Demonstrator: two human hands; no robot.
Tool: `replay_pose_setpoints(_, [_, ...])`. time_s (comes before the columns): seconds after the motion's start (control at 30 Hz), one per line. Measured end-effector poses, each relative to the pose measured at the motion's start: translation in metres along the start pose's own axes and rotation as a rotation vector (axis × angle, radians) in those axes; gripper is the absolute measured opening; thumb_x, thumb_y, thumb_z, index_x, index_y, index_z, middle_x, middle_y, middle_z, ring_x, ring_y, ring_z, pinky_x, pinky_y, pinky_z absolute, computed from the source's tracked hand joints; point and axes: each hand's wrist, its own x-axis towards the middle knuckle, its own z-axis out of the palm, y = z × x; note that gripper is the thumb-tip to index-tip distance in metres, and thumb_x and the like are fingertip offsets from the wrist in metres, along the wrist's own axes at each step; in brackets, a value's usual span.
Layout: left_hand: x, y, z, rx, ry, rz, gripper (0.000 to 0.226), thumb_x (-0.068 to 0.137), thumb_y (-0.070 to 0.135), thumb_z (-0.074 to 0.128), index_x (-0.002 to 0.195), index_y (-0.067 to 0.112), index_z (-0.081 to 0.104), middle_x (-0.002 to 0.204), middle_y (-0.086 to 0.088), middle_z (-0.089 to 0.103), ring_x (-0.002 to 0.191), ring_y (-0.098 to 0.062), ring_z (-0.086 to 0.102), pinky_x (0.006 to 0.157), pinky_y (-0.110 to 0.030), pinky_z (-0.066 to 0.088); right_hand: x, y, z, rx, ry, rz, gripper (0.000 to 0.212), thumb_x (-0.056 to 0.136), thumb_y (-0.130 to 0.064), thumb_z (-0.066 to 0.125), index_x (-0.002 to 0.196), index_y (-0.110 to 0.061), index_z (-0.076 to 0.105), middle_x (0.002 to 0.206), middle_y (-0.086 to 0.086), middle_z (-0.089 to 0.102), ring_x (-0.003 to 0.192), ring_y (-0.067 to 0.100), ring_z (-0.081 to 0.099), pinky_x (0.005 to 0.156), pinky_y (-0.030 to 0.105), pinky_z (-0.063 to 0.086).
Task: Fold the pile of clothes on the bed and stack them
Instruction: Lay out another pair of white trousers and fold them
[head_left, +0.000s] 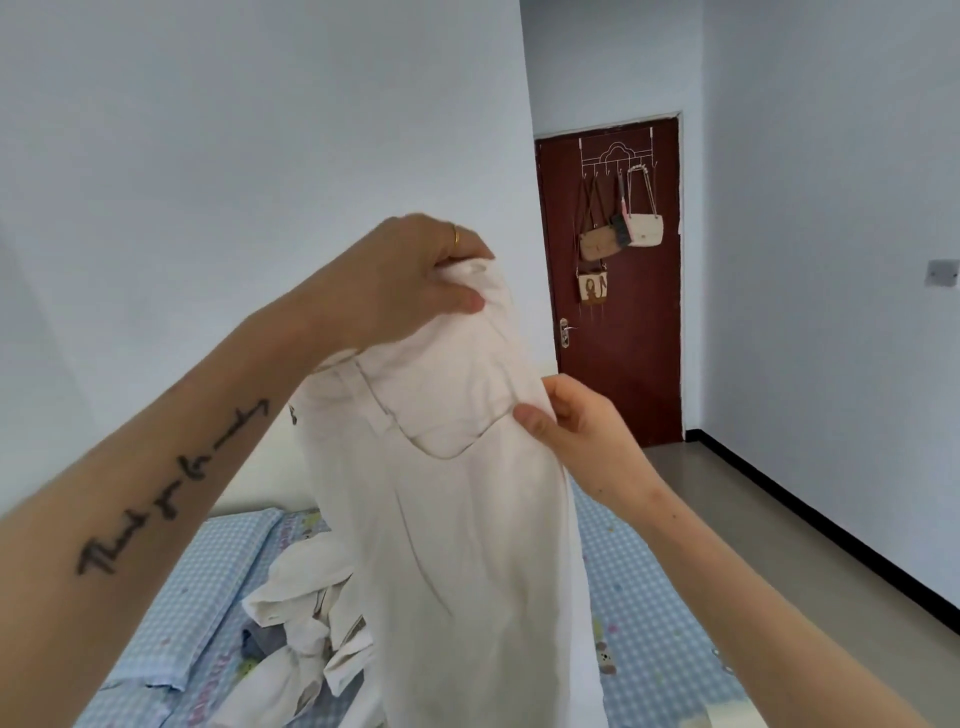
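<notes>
A tattooed left forearm (156, 499) reaches up from the lower left, its left hand (410, 275) bunched tight around the top edge of a pair of white trousers (457, 493) held high above the bed (654, 613). The right hand (576, 436) pinches the trousers' right edge beside a curved pocket seam, thumb in front, fingers behind. Below, the pile of clothes (306, 634) lies crumpled on the blue checked sheet.

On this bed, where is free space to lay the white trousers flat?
Free: the blue checked sheet on the right, between the hanging white trousers and the bed's edge. A narrower strip lies left, along the checked pillow. Crowded: the middle, where the crumpled pale clothes pile sits.
</notes>
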Motion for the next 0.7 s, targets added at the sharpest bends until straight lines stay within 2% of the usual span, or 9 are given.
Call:
replay_pose_setpoints(0.07, [0.010,0.008,-0.011,-0.005,0.018,0.025,0.032,0.082,0.023,0.069,0.114,0.023,0.066,0.105,0.014,0.064,0.097,-0.003,0.056,0.081,-0.014,0.037,0.006,-0.012,-0.011,0.012,0.010,-0.033,0.012,0.089,-0.022,0.065,0.093,-0.011,0.061,0.087,0.005,0.069,0.076,0.012,0.062,0.072,0.034,0.051])
replay_pose_setpoints(0.13, [0.017,0.015,-0.022,-0.026,0.022,0.034,0.027,0.081,0.021,0.069,0.108,0.025,0.067,0.095,0.021,0.065,0.087,0.005,0.058,0.075,-0.003,0.037,0.010,-0.023,-0.020,0.028,-0.001,-0.060,0.015,0.088,-0.021,0.065,0.093,-0.008,0.061,0.085,0.005,0.067,0.075,0.012,0.061,0.069,0.031,0.050])
replay_pose_setpoints(0.2, [0.023,0.020,-0.031,-0.044,0.025,0.037,0.022,0.082,0.021,0.068,0.102,0.028,0.068,0.088,0.028,0.063,0.082,0.015,0.058,0.068,0.004,0.037,0.013,-0.034,-0.029,0.041,-0.007,-0.080,0.017,0.087,-0.021,0.067,0.095,-0.007,0.062,0.088,0.004,0.068,0.077,0.013,0.063,0.072,0.033,0.052])
replay_pose_setpoints(0.27, [0.027,0.026,-0.037,-0.066,0.035,0.028,0.016,0.082,0.021,0.067,0.096,0.029,0.068,0.085,0.026,0.065,0.081,0.015,0.058,0.064,0.005,0.039,0.015,-0.042,-0.039,0.063,-0.020,-0.094,0.018,0.085,-0.020,0.069,0.097,-0.008,0.063,0.093,0.004,0.071,0.082,0.017,0.067,0.077,0.034,0.054])
replay_pose_setpoints(0.33, [0.030,0.027,-0.041,-0.072,0.059,-0.002,0.009,0.083,0.021,0.066,0.091,0.023,0.069,0.085,0.015,0.069,0.079,0.006,0.061,0.060,-0.002,0.044,0.015,-0.046,-0.050,0.042,-0.061,-0.092,0.021,0.084,-0.022,0.070,0.101,-0.011,0.064,0.099,0.004,0.072,0.090,0.020,0.069,0.083,0.035,0.056])
replay_pose_setpoints(0.4, [0.028,0.025,-0.041,-0.060,0.082,-0.039,0.012,0.083,0.021,0.066,0.092,0.014,0.068,0.088,0.002,0.070,0.077,-0.006,0.062,0.060,-0.013,0.046,0.012,-0.044,-0.058,0.001,-0.123,-0.059,0.020,0.085,-0.024,0.069,0.102,-0.015,0.065,0.101,0.000,0.073,0.094,0.019,0.070,0.087,0.034,0.056])
replay_pose_setpoints(0.5, [0.016,0.015,-0.031,-0.108,0.075,-0.126,0.010,0.084,0.021,0.066,0.092,0.017,0.070,0.089,0.004,0.071,0.075,-0.004,0.064,0.061,-0.012,0.048,0.006,-0.029,-0.061,-0.038,-0.164,-0.007,0.016,0.084,-0.023,0.069,0.098,-0.015,0.066,0.098,0.000,0.073,0.091,0.020,0.071,0.087,0.039,0.057])
replay_pose_setpoints(0.63, [-0.011,-0.013,-0.005,-0.226,0.032,-0.301,0.008,0.084,0.019,0.067,0.091,0.015,0.070,0.090,-0.001,0.072,0.083,-0.016,0.068,0.079,-0.033,0.053,0.005,0.002,-0.045,-0.011,-0.202,0.079,0.018,0.083,-0.016,0.071,0.093,-0.003,0.064,0.093,0.010,0.073,0.083,0.026,0.071,0.082,0.043,0.055])
replay_pose_setpoints(0.7, [-0.030,-0.032,0.008,-0.288,0.016,-0.382,0.009,0.085,0.019,0.068,0.092,0.015,0.070,0.088,0.000,0.073,0.083,-0.015,0.069,0.081,-0.034,0.053,0.008,0.021,-0.029,0.027,-0.254,0.135,0.018,0.083,-0.012,0.071,0.091,0.002,0.062,0.088,0.014,0.071,0.077,0.023,0.067,0.078,0.040,0.055])
